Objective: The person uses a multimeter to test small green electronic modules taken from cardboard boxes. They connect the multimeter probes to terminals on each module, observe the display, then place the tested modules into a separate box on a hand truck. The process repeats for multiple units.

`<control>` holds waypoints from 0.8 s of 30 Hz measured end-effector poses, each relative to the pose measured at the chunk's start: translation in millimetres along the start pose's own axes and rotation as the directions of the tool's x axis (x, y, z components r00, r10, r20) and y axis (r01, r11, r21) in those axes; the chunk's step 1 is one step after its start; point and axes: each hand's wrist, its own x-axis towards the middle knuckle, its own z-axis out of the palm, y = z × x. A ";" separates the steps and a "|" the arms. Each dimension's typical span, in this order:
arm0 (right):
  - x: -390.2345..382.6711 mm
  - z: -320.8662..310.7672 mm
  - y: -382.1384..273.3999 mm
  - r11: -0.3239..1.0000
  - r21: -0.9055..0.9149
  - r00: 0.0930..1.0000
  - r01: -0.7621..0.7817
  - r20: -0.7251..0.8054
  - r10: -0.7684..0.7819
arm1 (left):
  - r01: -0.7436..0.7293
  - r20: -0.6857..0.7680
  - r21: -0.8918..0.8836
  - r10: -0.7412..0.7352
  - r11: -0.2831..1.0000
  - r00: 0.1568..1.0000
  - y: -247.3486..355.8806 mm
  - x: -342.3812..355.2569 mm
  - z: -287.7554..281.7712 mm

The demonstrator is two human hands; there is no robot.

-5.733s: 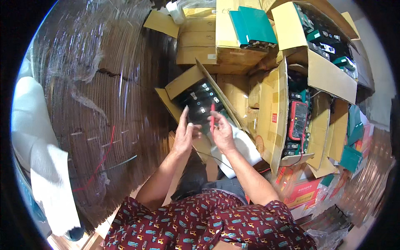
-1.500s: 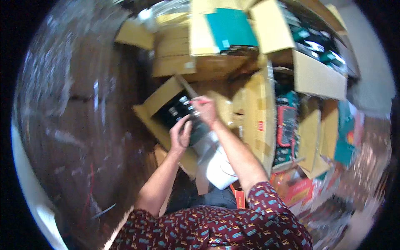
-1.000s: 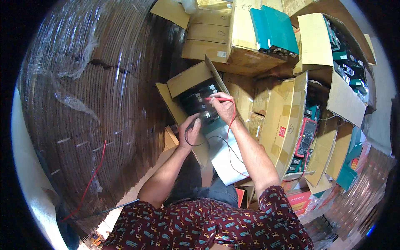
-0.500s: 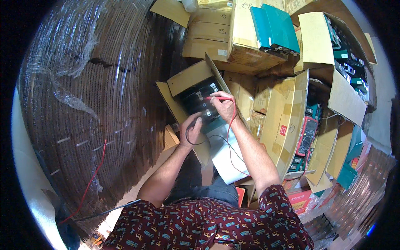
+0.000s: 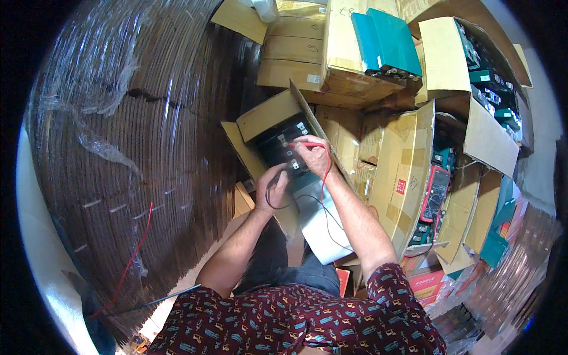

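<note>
An open cardboard box (image 5: 269, 116) in front of me holds dark battery cells (image 5: 273, 152) with bright metal terminals. My right hand (image 5: 313, 158) pinches a red test probe (image 5: 303, 144), its tip at or close to an upper terminal; contact is too small to tell. Near the box's lower edge, my left hand (image 5: 270, 188) is closed round the black test probe, mostly hidden by the fingers, with its black lead (image 5: 279, 207) looping below. The leads run toward a red-and-black multimeter (image 5: 436, 192) propped in another open box (image 5: 405, 177) on the right.
A white sheet (image 5: 324, 232) lies below the battery box. Teal battery cells (image 5: 399, 44) rest on stacked cartons (image 5: 293, 47) at the back. More open cartons with teal cells (image 5: 494, 80) stand at right. Plastic-wrapped flattened cardboard (image 5: 154, 154) rises on the left.
The view has shifted slightly. My right hand with the red probe sits slightly lower and further left; my left hand keeps its hold beside the box.
</note>
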 end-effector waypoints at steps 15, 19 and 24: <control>1.7 16.1 13.8 1.000 0.006 1.000 0.021 -0.023 -0.021 | 0.057 -0.019 -0.064 -0.058 0.996 0.998 13.3 -1.6 0.7; 4.7 11.2 3.4 0.985 -0.145 0.991 0.097 -0.076 -0.108 | -0.065 0.046 0.078 0.061 0.995 0.997 -1.7 4.1 -1.9; 1.0 9.2 0.3 0.980 -0.179 0.987 0.091 -0.114 -0.112 | -0.234 0.053 0.142 0.229 0.962 0.972 -16.5 10.3 -2.3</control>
